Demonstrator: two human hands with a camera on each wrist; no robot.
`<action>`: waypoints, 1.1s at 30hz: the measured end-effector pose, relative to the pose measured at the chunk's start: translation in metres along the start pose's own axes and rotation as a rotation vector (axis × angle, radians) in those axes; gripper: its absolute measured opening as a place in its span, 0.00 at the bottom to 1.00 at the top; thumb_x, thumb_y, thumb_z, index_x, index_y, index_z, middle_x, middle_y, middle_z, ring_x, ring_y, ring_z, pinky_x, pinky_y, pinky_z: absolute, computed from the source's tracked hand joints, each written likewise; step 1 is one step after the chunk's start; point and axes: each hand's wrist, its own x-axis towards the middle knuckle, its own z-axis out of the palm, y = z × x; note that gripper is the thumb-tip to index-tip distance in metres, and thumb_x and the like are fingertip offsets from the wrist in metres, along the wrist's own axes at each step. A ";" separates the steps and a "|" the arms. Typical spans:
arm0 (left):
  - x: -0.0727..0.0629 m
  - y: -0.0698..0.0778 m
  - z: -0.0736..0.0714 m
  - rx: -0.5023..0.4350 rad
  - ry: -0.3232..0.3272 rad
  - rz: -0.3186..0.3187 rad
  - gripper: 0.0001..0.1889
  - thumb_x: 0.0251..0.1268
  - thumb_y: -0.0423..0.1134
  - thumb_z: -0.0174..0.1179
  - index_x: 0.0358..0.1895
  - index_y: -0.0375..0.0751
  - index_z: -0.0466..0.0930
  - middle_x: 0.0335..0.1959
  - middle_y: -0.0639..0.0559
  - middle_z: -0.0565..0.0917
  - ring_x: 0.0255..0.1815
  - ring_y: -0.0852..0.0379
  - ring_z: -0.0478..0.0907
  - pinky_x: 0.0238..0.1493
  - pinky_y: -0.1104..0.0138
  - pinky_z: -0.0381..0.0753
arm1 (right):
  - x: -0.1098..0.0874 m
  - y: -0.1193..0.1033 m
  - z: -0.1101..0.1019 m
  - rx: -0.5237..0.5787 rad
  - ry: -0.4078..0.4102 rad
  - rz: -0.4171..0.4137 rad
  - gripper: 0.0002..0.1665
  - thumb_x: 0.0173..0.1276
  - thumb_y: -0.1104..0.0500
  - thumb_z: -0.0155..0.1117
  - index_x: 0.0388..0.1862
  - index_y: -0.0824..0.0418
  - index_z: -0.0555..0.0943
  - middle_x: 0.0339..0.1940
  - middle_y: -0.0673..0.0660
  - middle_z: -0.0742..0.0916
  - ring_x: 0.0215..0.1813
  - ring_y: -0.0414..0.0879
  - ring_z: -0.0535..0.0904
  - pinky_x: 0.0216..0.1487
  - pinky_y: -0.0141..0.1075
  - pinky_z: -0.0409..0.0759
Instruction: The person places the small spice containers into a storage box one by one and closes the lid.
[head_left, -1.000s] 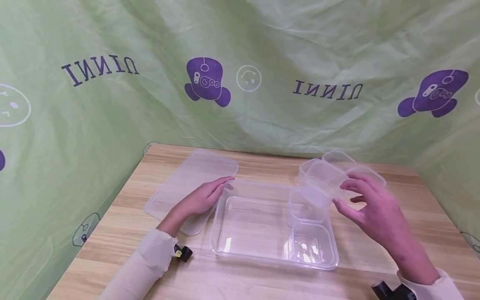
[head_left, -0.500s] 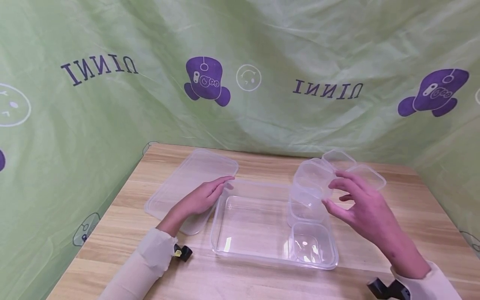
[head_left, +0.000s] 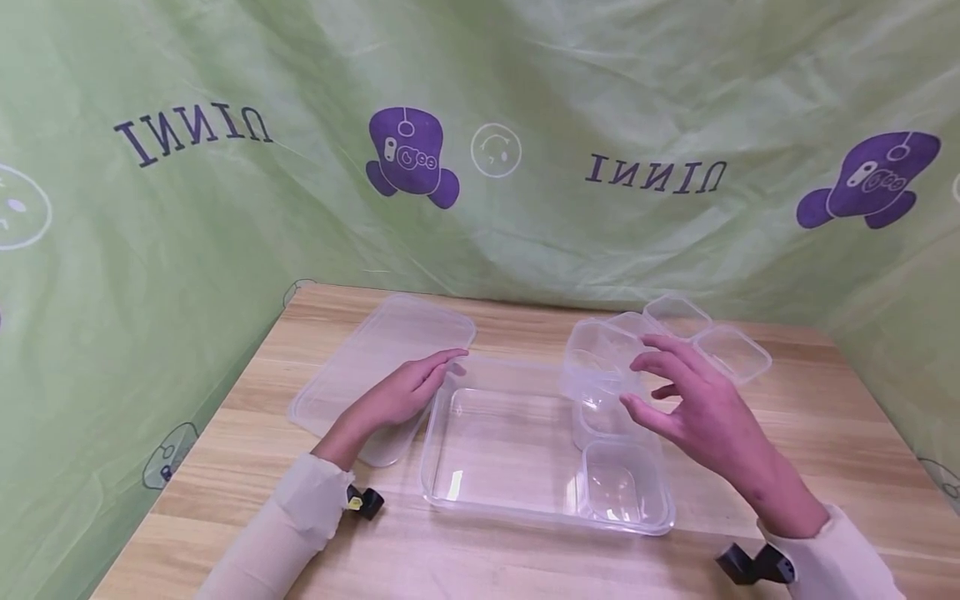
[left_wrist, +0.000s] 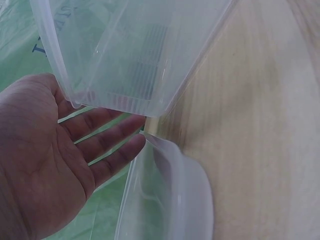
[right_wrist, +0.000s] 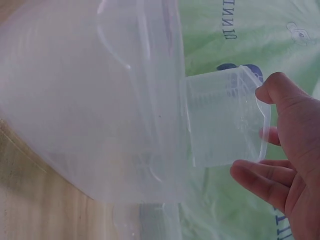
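Observation:
A large clear plastic box stands on the wooden table. Two small clear containers sit inside its right side, a front one and one behind it. My left hand rests against the box's left side near the back corner, fingers fairly straight. My right hand holds another small clear container between thumb and fingers, over the box's back right corner. In the right wrist view this container shows beside the big box's wall; the box hides part of the scene there.
A large translucent lid lies left of the box, partly under my left arm. At the back right lie thin clear pieces that look like small lids, partly behind my right hand. Green printed cloth hangs behind the table.
My right hand has moved left with the small container, from the box's right back edge to above its back right corner. The left hand has stayed against the box.

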 end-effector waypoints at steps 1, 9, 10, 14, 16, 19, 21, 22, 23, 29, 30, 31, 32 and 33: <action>0.000 0.000 0.000 0.002 0.002 0.000 0.23 0.87 0.38 0.39 0.77 0.42 0.67 0.57 0.45 0.84 0.66 0.46 0.76 0.70 0.50 0.70 | 0.001 -0.001 0.001 0.005 -0.008 0.006 0.26 0.49 0.64 0.81 0.48 0.61 0.83 0.65 0.63 0.80 0.33 0.48 0.87 0.35 0.26 0.83; -0.001 -0.003 0.001 -0.009 0.009 -0.001 0.23 0.86 0.37 0.40 0.77 0.41 0.67 0.58 0.44 0.84 0.66 0.45 0.76 0.71 0.50 0.68 | 0.006 -0.004 0.010 0.046 -0.048 -0.013 0.23 0.51 0.63 0.80 0.47 0.59 0.82 0.66 0.61 0.80 0.32 0.47 0.88 0.35 0.28 0.84; -0.002 -0.003 0.001 -0.013 0.009 0.000 0.23 0.86 0.37 0.40 0.77 0.41 0.67 0.58 0.44 0.84 0.66 0.45 0.76 0.71 0.50 0.68 | 0.006 -0.004 0.011 0.054 -0.046 -0.026 0.23 0.52 0.63 0.80 0.47 0.60 0.82 0.66 0.61 0.80 0.32 0.47 0.88 0.35 0.28 0.84; -0.003 -0.002 0.003 -0.024 0.008 0.007 0.23 0.86 0.36 0.40 0.77 0.40 0.67 0.57 0.43 0.84 0.65 0.45 0.77 0.71 0.50 0.68 | 0.007 -0.003 0.015 0.085 -0.048 -0.061 0.21 0.55 0.61 0.78 0.48 0.58 0.83 0.66 0.62 0.80 0.34 0.47 0.88 0.36 0.27 0.84; -0.002 -0.003 0.003 -0.023 0.011 0.013 0.23 0.86 0.35 0.40 0.77 0.40 0.67 0.57 0.42 0.85 0.65 0.45 0.77 0.70 0.50 0.69 | 0.008 -0.002 0.016 0.099 -0.057 -0.067 0.20 0.57 0.60 0.77 0.48 0.58 0.82 0.66 0.61 0.80 0.35 0.47 0.88 0.37 0.27 0.84; -0.001 -0.003 0.003 -0.019 0.015 0.017 0.22 0.86 0.35 0.40 0.76 0.40 0.67 0.56 0.43 0.85 0.64 0.46 0.77 0.70 0.50 0.70 | 0.010 -0.001 0.018 0.110 -0.068 -0.074 0.19 0.58 0.59 0.77 0.48 0.57 0.82 0.66 0.60 0.80 0.35 0.47 0.88 0.38 0.27 0.84; -0.001 -0.003 0.003 -0.017 0.014 0.017 0.22 0.86 0.35 0.40 0.76 0.40 0.67 0.56 0.43 0.85 0.64 0.46 0.77 0.70 0.51 0.70 | 0.010 -0.001 0.020 0.116 -0.077 -0.074 0.20 0.57 0.60 0.78 0.48 0.56 0.82 0.66 0.59 0.80 0.36 0.47 0.88 0.38 0.27 0.84; 0.000 -0.003 0.003 -0.014 0.013 0.016 0.22 0.86 0.35 0.40 0.77 0.41 0.67 0.57 0.43 0.85 0.64 0.46 0.77 0.70 0.51 0.70 | 0.010 -0.001 0.020 0.120 -0.081 -0.074 0.20 0.57 0.60 0.78 0.48 0.56 0.82 0.66 0.60 0.80 0.38 0.48 0.88 0.39 0.27 0.84; 0.000 -0.003 0.003 -0.013 0.012 0.015 0.22 0.86 0.36 0.40 0.77 0.41 0.67 0.57 0.43 0.85 0.65 0.46 0.77 0.70 0.51 0.70 | 0.010 -0.002 0.021 0.122 -0.084 -0.073 0.21 0.56 0.61 0.79 0.47 0.56 0.82 0.66 0.60 0.80 0.38 0.48 0.88 0.39 0.27 0.84; 0.001 -0.002 0.002 -0.014 0.006 0.014 0.22 0.86 0.37 0.40 0.77 0.42 0.67 0.57 0.42 0.84 0.65 0.46 0.77 0.69 0.50 0.71 | 0.011 -0.004 0.025 0.138 -0.089 -0.075 0.21 0.55 0.62 0.79 0.47 0.56 0.81 0.65 0.61 0.80 0.38 0.49 0.88 0.39 0.27 0.84; 0.001 -0.002 0.002 -0.013 0.006 0.015 0.22 0.86 0.37 0.40 0.77 0.41 0.67 0.57 0.42 0.84 0.65 0.46 0.77 0.68 0.50 0.71 | 0.012 -0.004 0.025 0.141 -0.087 -0.077 0.21 0.55 0.62 0.79 0.47 0.57 0.81 0.65 0.60 0.80 0.37 0.49 0.88 0.39 0.28 0.84; 0.001 -0.003 0.002 -0.010 0.005 0.016 0.23 0.86 0.37 0.40 0.77 0.42 0.67 0.57 0.43 0.84 0.65 0.46 0.77 0.69 0.50 0.71 | 0.012 -0.005 0.026 0.144 -0.088 -0.077 0.21 0.56 0.62 0.79 0.47 0.57 0.81 0.65 0.60 0.80 0.37 0.49 0.88 0.39 0.28 0.84; 0.001 -0.004 0.003 -0.007 0.005 0.017 0.23 0.86 0.37 0.39 0.77 0.42 0.67 0.57 0.43 0.85 0.65 0.46 0.77 0.69 0.50 0.71 | 0.012 -0.005 0.026 0.147 -0.089 -0.078 0.21 0.56 0.62 0.79 0.47 0.56 0.81 0.65 0.60 0.80 0.37 0.49 0.88 0.39 0.27 0.84; 0.002 -0.004 0.003 -0.003 0.005 0.018 0.23 0.86 0.37 0.39 0.77 0.42 0.67 0.57 0.43 0.85 0.65 0.46 0.77 0.69 0.50 0.71 | 0.012 -0.005 0.026 0.151 -0.090 -0.079 0.20 0.56 0.61 0.79 0.47 0.57 0.81 0.65 0.60 0.80 0.36 0.48 0.88 0.39 0.27 0.84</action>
